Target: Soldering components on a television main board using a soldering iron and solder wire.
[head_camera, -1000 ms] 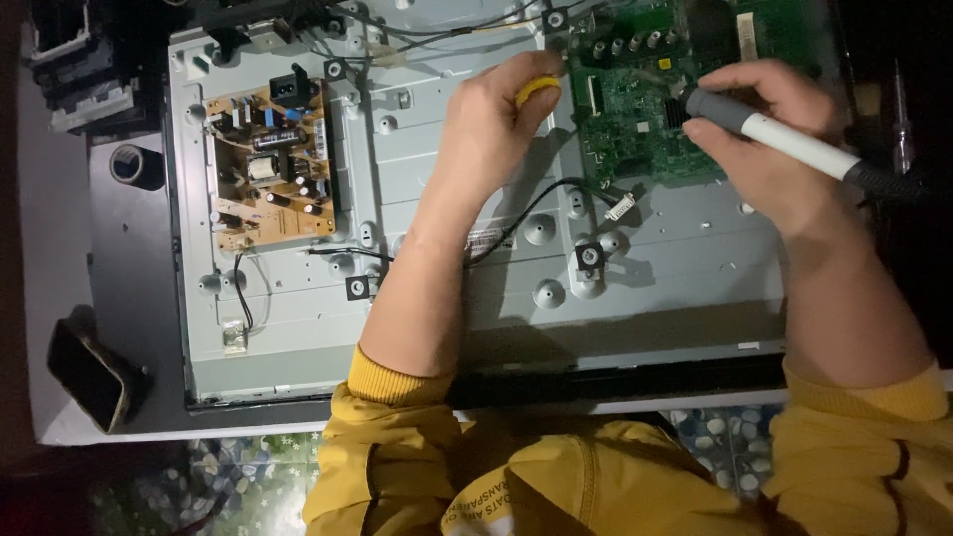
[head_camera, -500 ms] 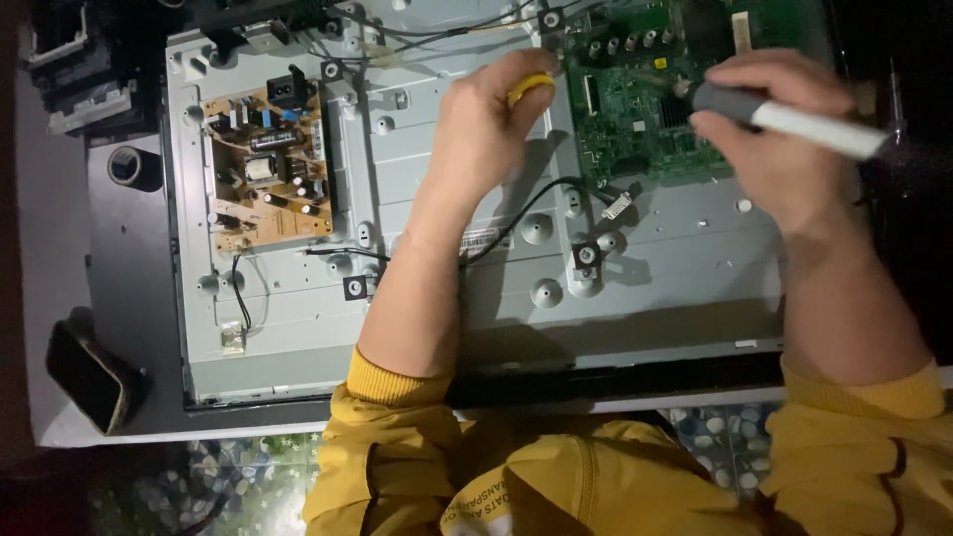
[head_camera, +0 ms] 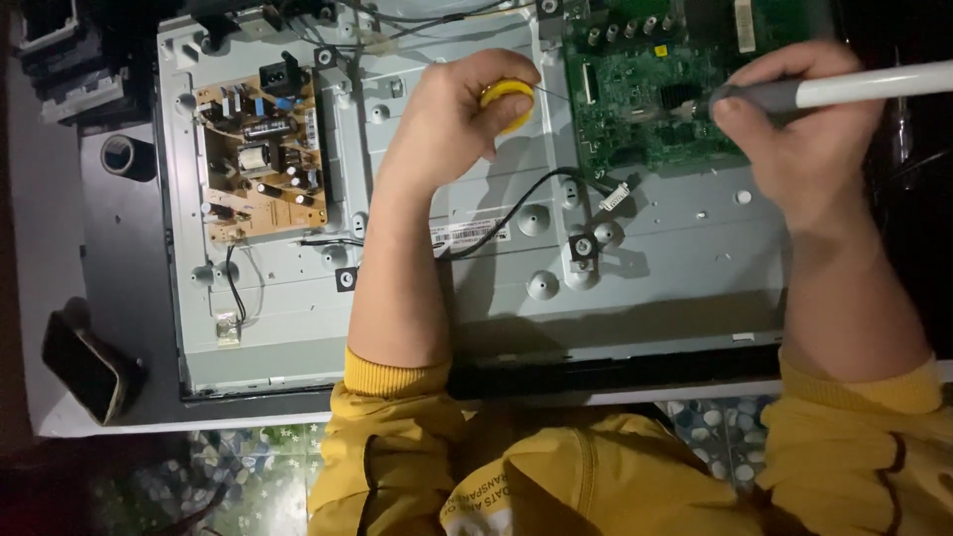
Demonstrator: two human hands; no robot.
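Green board (head_camera: 655, 109) sits at 1 o'clock on the grey chassis (head_camera: 476, 298). Since a second ago your right hand (head_camera: 794, 129) has swung the iron (head_camera: 844, 91) from slanted to nearly level, tip staying on the board. Left hand (head_camera: 452, 119) is unmoved, grip closed on the yellow spool (head_camera: 508, 99), wire thread running to the joint. Reads as soldering ongoing. Board densely populated, connectors along top edge.
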